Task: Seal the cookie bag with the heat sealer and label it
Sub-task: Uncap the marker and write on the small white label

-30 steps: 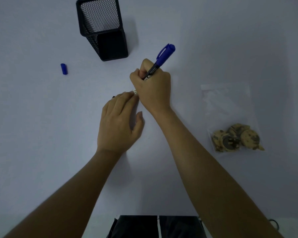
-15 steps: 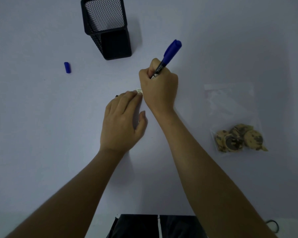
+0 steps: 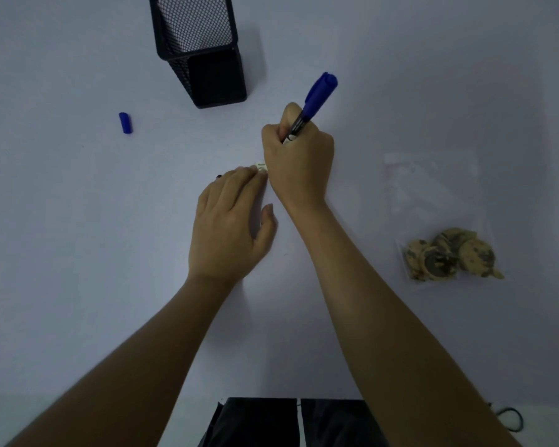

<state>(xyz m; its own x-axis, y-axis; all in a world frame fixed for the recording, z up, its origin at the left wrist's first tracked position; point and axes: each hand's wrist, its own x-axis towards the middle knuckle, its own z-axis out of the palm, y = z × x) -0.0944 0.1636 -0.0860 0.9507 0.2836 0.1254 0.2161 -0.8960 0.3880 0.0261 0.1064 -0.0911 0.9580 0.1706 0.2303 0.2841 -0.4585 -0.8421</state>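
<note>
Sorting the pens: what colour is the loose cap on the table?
Blue; the cap shows clearly in the head view.

Single head-worn wide-angle view, looking steeply down onto the table (image 3: 78, 285) from above the person's lap. Close range: both forearms enter from the bottom edge. No second view.

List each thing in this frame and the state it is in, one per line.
Right hand: closed around the marker, writing end down.
Left hand: flat on the table, fingertips at a small white label.
Marker: uncapped, tilted, tip hidden.
Marker cap: off, lying apart on the table.
Label: mostly covered by hands.
Cookie bag: lying flat, untouched, cookies inside; seal unclear.
Mesh pen holder: upright, seemingly empty.
</note>
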